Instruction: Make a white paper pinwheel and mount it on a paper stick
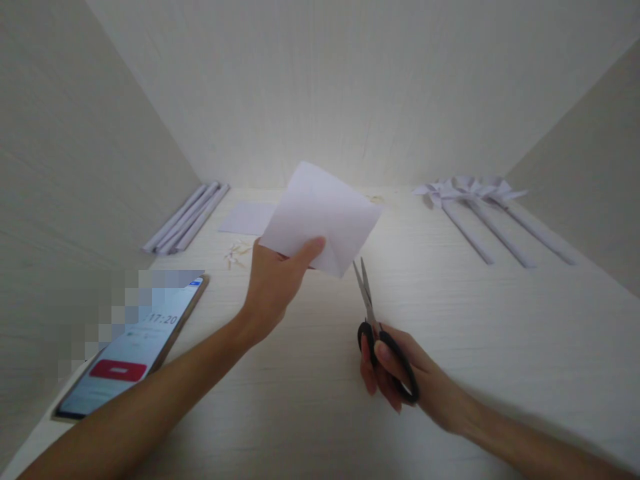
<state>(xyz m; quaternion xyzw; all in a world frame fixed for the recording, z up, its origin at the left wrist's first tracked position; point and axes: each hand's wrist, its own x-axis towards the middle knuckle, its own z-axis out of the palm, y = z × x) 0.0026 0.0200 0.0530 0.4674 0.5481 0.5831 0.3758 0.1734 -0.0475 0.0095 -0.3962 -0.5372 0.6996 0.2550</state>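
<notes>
A square sheet of white paper (325, 207) is pinched in my left hand (280, 273), thumb on top and the other fingers hidden beneath. The sheet is held above the table, tilted, with one corner toward me. My right hand (400, 367) grips a pair of black-handled scissors (369, 300), fingers through the loops. Their blades point away from me and stand slightly apart. The blade tips are close to the paper's near corner, just right of it, and no paper shows between them.
Rolled paper tubes (193, 217) lie at the back left, beside flat paper (245, 217) and small pale scraps (237, 253). Paper pinwheel-like shapes on sticks (470, 227) lie at the back right. A phone (135, 353) showing a timer is at the left. Walls enclose the table.
</notes>
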